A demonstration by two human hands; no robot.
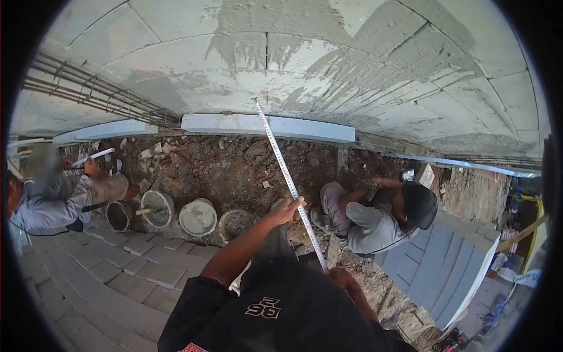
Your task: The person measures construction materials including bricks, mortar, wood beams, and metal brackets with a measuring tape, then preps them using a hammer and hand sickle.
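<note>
Mortar-smeared wall [375, 64] spans the far side, with a strip of dirt [205, 170] at its foot. Slanting from that wall toward the near middle is a measuring tape [280, 159]; the left hand [287, 211] has its fingers pinching it partway along, while the right hand [346, 281] is at the near end, its fingers' state impossible to tell. Measuring seems in hand; the next move likely calls for holding the tape straight and reading it. Buckets [199, 218] stand left, and one person [375, 226] crouches right.
</note>
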